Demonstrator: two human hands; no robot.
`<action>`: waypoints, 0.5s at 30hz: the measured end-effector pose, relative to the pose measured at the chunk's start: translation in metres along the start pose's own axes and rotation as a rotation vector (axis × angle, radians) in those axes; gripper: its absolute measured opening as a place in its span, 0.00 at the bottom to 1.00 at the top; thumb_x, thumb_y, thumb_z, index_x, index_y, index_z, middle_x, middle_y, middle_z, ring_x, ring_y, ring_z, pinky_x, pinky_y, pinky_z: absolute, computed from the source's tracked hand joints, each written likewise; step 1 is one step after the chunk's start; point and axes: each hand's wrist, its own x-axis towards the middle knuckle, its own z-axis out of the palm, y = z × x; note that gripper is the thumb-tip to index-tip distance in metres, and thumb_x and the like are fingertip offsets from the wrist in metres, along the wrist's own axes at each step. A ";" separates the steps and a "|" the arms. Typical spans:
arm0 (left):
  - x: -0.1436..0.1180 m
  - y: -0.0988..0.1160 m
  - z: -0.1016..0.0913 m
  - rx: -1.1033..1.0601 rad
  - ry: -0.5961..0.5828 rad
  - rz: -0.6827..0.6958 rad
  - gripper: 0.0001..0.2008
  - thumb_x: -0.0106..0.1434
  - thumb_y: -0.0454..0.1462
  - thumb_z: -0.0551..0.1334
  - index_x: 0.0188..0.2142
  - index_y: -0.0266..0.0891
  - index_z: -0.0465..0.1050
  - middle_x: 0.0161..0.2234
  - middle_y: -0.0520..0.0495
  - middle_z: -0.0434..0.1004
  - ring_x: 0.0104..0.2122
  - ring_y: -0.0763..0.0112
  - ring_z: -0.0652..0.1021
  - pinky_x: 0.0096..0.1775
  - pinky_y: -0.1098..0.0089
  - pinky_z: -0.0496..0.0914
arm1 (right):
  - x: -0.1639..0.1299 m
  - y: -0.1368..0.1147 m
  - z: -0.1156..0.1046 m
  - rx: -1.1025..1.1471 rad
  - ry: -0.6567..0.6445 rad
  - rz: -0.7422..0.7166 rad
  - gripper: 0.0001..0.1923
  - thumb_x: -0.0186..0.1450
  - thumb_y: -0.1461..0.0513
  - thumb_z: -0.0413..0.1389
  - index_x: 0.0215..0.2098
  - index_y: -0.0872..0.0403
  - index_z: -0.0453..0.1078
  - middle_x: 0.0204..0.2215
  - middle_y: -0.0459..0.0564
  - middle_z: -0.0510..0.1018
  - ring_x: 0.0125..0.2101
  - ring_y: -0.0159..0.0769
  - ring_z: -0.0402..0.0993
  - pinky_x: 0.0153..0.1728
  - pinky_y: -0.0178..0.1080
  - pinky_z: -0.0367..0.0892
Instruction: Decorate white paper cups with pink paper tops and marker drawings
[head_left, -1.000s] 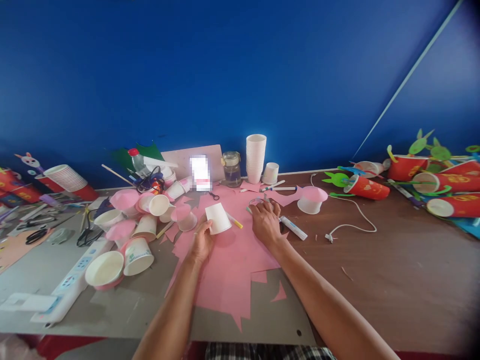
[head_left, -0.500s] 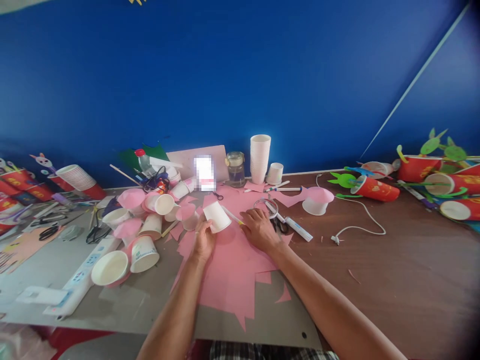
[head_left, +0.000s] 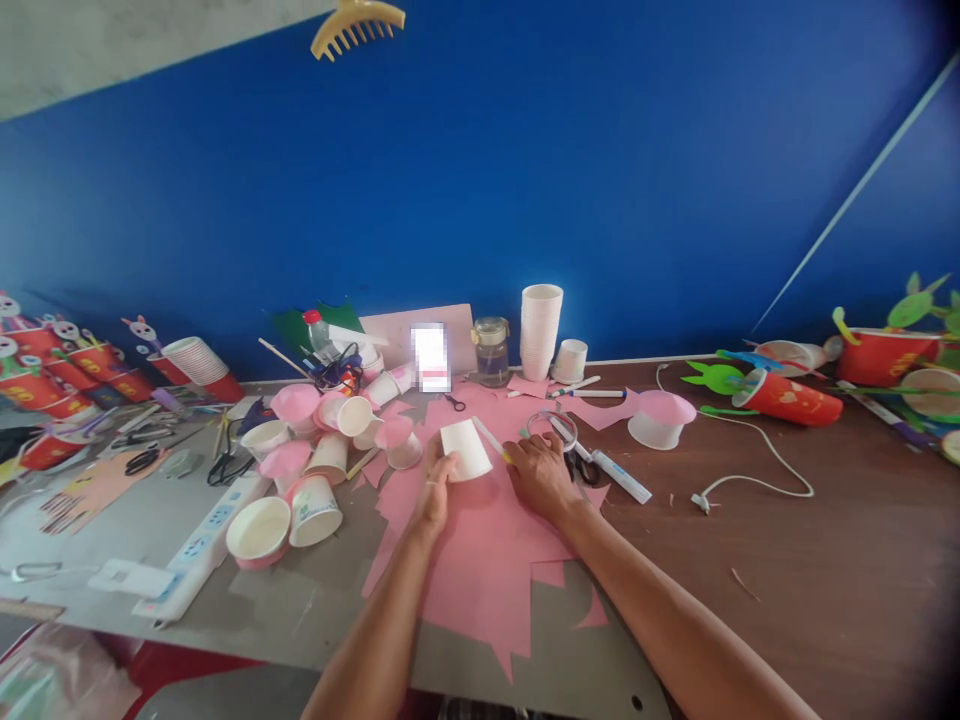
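Note:
A white paper cup (head_left: 466, 450) is in my left hand (head_left: 435, 490), tilted above the pink paper (head_left: 480, 560), with the thumb across its side. My right hand (head_left: 541, 475) rests low over the pink paper, its fingers bent down at the yellow end of a slim white pen-like stick (head_left: 487, 436). Just beyond those knuckles lies a clear ring like a tape roll (head_left: 561, 424). Dark-handled scissors (head_left: 583, 470), partly hidden, lie beside the right hand, along with a white tube (head_left: 621, 477).
Several cups with pink paper tops (head_left: 285, 462) crowd the left, near a power strip (head_left: 199, 545). At the back stand a stack of white cups (head_left: 540, 330), a glass jar (head_left: 491, 350) and a lit phone (head_left: 430, 358). A pink-topped cup (head_left: 660, 418) and white cable (head_left: 772, 480) lie right.
The view has swung left and up, so everything sits farther right. The cup in my left hand has turned a little. My right hand stays at the stick.

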 end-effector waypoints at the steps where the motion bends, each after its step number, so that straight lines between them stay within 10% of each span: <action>1: -0.003 0.001 0.001 0.029 -0.064 0.000 0.20 0.56 0.41 0.62 0.49 0.41 0.68 0.43 0.47 0.75 0.43 0.62 0.75 0.41 0.67 0.68 | 0.000 -0.001 0.000 0.001 -0.003 0.007 0.11 0.64 0.68 0.50 0.43 0.56 0.71 0.36 0.54 0.80 0.43 0.44 0.70 0.53 0.48 0.45; 9: -0.017 0.007 0.011 0.160 -0.333 0.091 0.26 0.56 0.38 0.62 0.55 0.41 0.62 0.53 0.43 0.70 0.52 0.57 0.70 0.53 0.60 0.64 | -0.001 -0.004 -0.003 0.015 0.008 0.063 0.10 0.64 0.67 0.49 0.40 0.54 0.71 0.35 0.52 0.80 0.42 0.43 0.71 0.52 0.48 0.45; 15: -0.017 0.007 0.014 0.148 -0.298 0.040 0.28 0.51 0.36 0.61 0.54 0.42 0.62 0.51 0.44 0.69 0.52 0.56 0.69 0.54 0.58 0.62 | -0.001 -0.005 -0.006 0.053 0.003 0.072 0.09 0.65 0.66 0.50 0.37 0.53 0.72 0.33 0.52 0.81 0.41 0.43 0.71 0.51 0.48 0.45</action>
